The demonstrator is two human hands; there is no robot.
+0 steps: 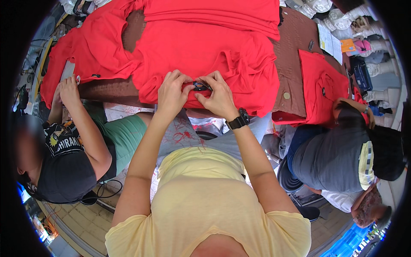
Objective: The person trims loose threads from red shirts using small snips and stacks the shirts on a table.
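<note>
Both hands — left hand (173, 92) and right hand (218, 96) — pinch a small dark tag (200, 85) closed-fingered against the red shirt (205, 51) at the near edge of the brown table (295, 38) — fixing step apparently underway; next move likely needs steady fingertip alignment.

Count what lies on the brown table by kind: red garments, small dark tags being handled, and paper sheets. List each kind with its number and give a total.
Red garments: 4 (under the hands, folded stack behind, left, right)
Small dark tag: 1, pinched between left hand and right hand, tag
Paper sheets: 1
Total: 6
</note>
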